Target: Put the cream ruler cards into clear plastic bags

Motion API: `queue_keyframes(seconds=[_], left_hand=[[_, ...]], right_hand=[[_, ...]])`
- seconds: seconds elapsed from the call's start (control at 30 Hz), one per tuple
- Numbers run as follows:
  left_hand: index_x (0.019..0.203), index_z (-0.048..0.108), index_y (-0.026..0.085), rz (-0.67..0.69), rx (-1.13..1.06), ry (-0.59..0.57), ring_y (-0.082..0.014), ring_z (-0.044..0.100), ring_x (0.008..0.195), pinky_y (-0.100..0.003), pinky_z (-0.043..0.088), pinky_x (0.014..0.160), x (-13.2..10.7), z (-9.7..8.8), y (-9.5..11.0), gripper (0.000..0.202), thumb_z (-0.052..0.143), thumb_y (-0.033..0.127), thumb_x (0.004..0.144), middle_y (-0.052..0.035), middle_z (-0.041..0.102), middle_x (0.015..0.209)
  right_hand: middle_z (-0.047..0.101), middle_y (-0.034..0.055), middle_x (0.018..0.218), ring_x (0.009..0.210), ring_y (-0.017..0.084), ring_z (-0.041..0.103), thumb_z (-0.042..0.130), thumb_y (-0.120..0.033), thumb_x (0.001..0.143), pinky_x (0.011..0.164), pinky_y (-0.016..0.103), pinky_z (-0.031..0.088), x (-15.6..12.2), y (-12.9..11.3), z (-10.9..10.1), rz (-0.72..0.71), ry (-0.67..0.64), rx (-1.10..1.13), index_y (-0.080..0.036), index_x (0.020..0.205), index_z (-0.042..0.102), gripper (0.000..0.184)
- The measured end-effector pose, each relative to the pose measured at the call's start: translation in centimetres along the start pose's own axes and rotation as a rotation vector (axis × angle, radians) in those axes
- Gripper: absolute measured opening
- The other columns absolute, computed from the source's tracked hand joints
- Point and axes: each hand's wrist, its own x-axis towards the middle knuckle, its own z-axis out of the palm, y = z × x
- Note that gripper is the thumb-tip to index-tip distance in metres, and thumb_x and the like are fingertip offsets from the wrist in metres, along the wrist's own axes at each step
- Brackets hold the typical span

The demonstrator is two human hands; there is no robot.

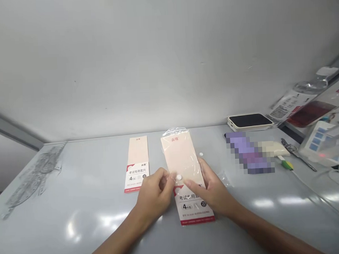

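A clear plastic sleeve [182, 153] with a pale pink, white and red ruler-set card inside is held tilted above the grey table. My left hand [155, 190] is closed at the sleeve's left edge, thumb and fingertips pinched beside a white round snap button [179, 177]. From the right, my right hand [214, 189] grips the sleeve, thumb on the front and fingers behind. A second similar card [137, 151] lies flat to the left of my hands. Partly under my right hand's side is a crumpled bit of clear plastic [225, 179].
Transparent rulers [37, 177] lie at the far left. To the right are a phone [250, 121], a blurred purple packet [247, 151], scissors [298, 154], a cable [286, 165] and a clear bottle [301, 93]. A small white disc [201, 154] lies behind my right hand. A wall rises behind the table.
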Motion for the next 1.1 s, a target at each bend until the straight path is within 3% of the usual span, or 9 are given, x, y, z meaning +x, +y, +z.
queue_keyframes(seconds=[0.17, 0.33, 0.47, 0.6, 0.7, 0.8, 0.9, 1.1], left_hand=[[0.07, 0.047, 0.018, 0.039, -0.18, -0.079, -0.0081, 0.041, 0.049, -0.022, 0.031, 0.048, -0.2, -0.1, 0.2, 0.027, 0.04, 0.038, 0.087, 0.0035, 0.048, 0.056], [0.073, 0.046, 0.017, 0.026, -0.397, -0.158, -0.0081, 0.043, 0.049, -0.022, 0.035, 0.047, -0.1, -0.6, 0.5, 0.027, 0.039, 0.039, 0.087, 0.0035, 0.046, 0.056], [0.075, 0.049, 0.017, -0.021, -0.429, -0.195, -0.0078, 0.046, 0.053, -0.02, 0.036, 0.047, 0.1, -0.6, 0.7, 0.023, 0.05, 0.038, 0.082, 0.0013, 0.051, 0.063], [0.073, 0.041, 0.019, -0.109, -0.523, -0.17, -0.0057, 0.043, 0.047, -0.018, 0.034, 0.044, 0.3, -0.2, 0.4, 0.027, 0.061, 0.036, 0.075, 0.0056, 0.048, 0.058], [0.084, 0.043, 0.02, -0.147, -0.631, -0.212, -0.0063, 0.046, 0.047, -0.018, 0.035, 0.043, 0.4, -0.2, 0.3, 0.029, 0.065, 0.034, 0.072, 0.0053, 0.052, 0.062], [0.098, 0.052, 0.018, -0.115, -0.712, -0.33, -0.0091, 0.053, 0.057, -0.021, 0.041, 0.051, 0.4, -0.3, 0.6, 0.029, 0.062, 0.033, 0.076, -0.0012, 0.06, 0.075], [0.099, 0.059, 0.015, -0.058, -0.784, -0.422, -0.0156, 0.059, 0.074, -0.03, 0.047, 0.068, 0.3, -0.5, 1.0, 0.026, 0.056, 0.032, 0.08, -0.0073, 0.064, 0.086], [0.104, 0.062, 0.014, -0.031, -0.818, -0.443, -0.0214, 0.061, 0.088, -0.036, 0.047, 0.078, 0.2, -0.8, 1.3, 0.028, 0.053, 0.031, 0.083, -0.0105, 0.065, 0.096]], right_hand=[[0.061, 0.0053, 0.109, 0.096, 0.021, 0.06, 0.057, -0.035, 0.079, 0.078, 0.033, 0.052, 0.0, -0.2, 0.1, -0.034, 0.065, -0.147, -0.025, 0.117, 0.044, 0.041], [0.063, 0.0054, 0.103, 0.089, 0.021, 0.062, 0.059, -0.036, 0.078, 0.07, 0.033, 0.054, 0.3, 0.0, -0.3, 0.004, 0.119, -0.145, -0.024, 0.115, 0.045, 0.042], [0.066, 0.0042, 0.095, 0.082, 0.019, 0.063, 0.061, -0.035, 0.076, 0.067, 0.031, 0.053, 0.3, 0.1, -0.3, -0.019, 0.134, -0.151, -0.023, 0.11, 0.05, 0.038], [0.065, 0.0021, 0.081, 0.068, 0.017, 0.062, 0.062, -0.034, 0.074, 0.057, 0.028, 0.052, 0.0, -0.1, -0.1, -0.003, 0.121, -0.16, -0.021, 0.106, 0.052, 0.036], [0.065, 0.0023, 0.083, 0.069, 0.017, 0.063, 0.062, -0.032, 0.075, 0.058, 0.029, 0.052, -0.3, 0.0, -0.1, -0.04, 0.089, -0.161, -0.021, 0.108, 0.05, 0.036], [0.064, 0.0037, 0.089, 0.078, 0.019, 0.063, 0.06, -0.031, 0.077, 0.065, 0.03, 0.053, -0.4, 0.4, -0.3, -0.103, 0.048, -0.21, -0.022, 0.108, 0.05, 0.034], [0.063, 0.0049, 0.092, 0.084, 0.021, 0.062, 0.059, -0.031, 0.079, 0.067, 0.031, 0.053, -0.5, 0.9, -0.6, -0.127, 0.012, -0.242, -0.022, 0.111, 0.048, 0.035], [0.062, 0.0046, 0.088, 0.086, 0.021, 0.062, 0.057, -0.033, 0.081, 0.067, 0.031, 0.054, -0.5, 1.2, -0.7, -0.121, -0.016, -0.243, -0.021, 0.113, 0.045, 0.037]])
